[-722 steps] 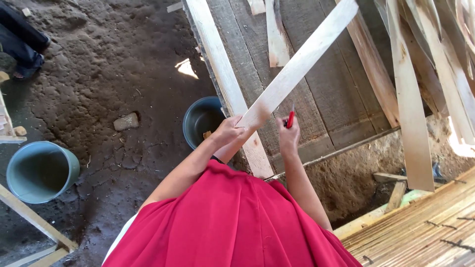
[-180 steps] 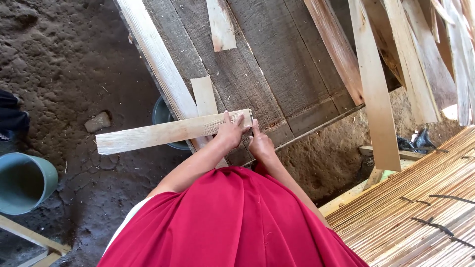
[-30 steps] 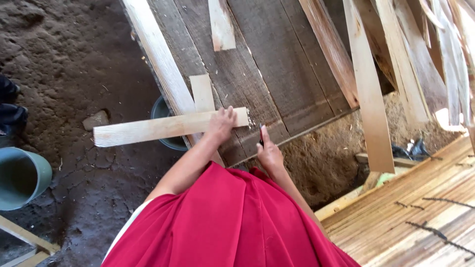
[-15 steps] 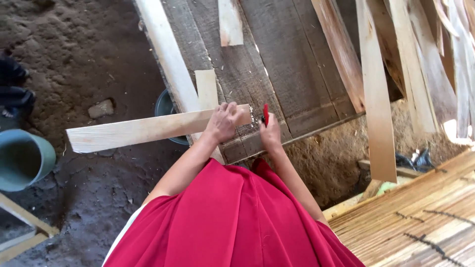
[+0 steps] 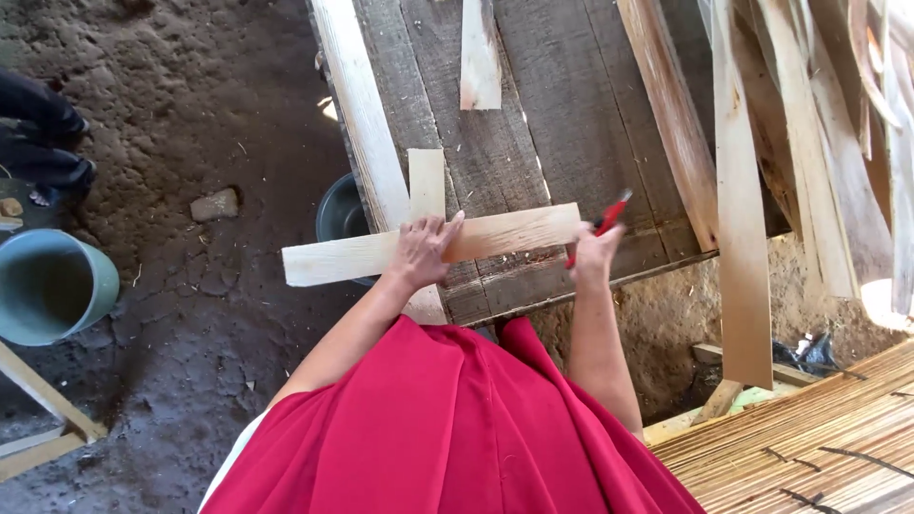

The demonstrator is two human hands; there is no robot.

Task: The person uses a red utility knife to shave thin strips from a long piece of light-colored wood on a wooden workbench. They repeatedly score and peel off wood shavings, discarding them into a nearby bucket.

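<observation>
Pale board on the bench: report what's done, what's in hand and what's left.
Done: the pale board lies flat across the dark wooden bench. In hand: the left hand presses it down; the right hand holds a red pen at its right end. Left: no mark or cut shows on it.

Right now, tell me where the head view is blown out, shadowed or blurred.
Head view: glare burns out the right edge by the leaning boards; a small sun patch lies on the dirt beside the bench. The dirt floor sits in soft shade. The left hand on the plank is sharp; the right hand with the red pencil is slightly blurred.
</observation>
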